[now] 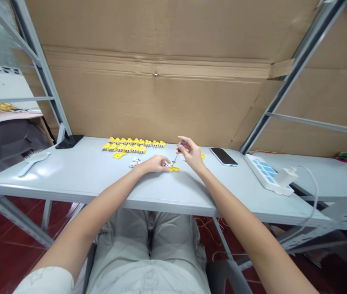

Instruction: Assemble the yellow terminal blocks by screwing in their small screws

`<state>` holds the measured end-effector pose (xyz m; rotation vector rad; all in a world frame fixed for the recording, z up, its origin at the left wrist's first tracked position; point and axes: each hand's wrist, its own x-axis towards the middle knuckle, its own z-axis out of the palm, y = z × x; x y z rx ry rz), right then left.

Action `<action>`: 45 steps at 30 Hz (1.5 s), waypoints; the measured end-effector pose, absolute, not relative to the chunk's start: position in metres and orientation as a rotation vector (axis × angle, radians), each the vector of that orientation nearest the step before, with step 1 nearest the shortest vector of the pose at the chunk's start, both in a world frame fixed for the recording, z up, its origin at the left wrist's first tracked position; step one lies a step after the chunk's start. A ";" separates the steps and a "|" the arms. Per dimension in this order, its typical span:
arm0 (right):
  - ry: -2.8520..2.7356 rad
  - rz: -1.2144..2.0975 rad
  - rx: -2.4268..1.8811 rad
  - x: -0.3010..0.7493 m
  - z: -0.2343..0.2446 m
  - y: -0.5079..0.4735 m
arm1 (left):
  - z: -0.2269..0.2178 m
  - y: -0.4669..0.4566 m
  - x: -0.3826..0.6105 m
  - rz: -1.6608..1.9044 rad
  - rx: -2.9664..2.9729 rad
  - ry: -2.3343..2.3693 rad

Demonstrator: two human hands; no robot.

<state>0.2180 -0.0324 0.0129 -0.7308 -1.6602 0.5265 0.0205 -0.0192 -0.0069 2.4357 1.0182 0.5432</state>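
Observation:
My right hand (pixel 192 156) is closed around the handle of a small screwdriver (pixel 175 159), its shaft slanting down to a small yellow plastic part (pixel 175 169) on the table. The fingers of my left hand (pixel 156 164) are pressed against this part and a white piece beside it. Left of that hand lies a small cluster of white pieces (pixel 135 163). A loose yellow piece (pixel 119 155) rests farther left. Behind it, several yellow block-like parts (pixel 128 148) stand in two rows. Another yellow piece (pixel 203 156) is partly hidden behind my right hand.
A phone (pixel 224 157) lies right of my hands. Beyond it is a white-and-blue power strip (pixel 267 173) with a plugged-in charger (pixel 286 177) and cable. A hairbrush (pixel 34 162) lies at the left end. Cardboard (pixel 167 106) closes off the back between metal posts.

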 end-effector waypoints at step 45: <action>-1.511 0.773 -0.780 0.221 0.018 -0.031 | -0.014 -0.026 0.039 0.593 2.366 0.960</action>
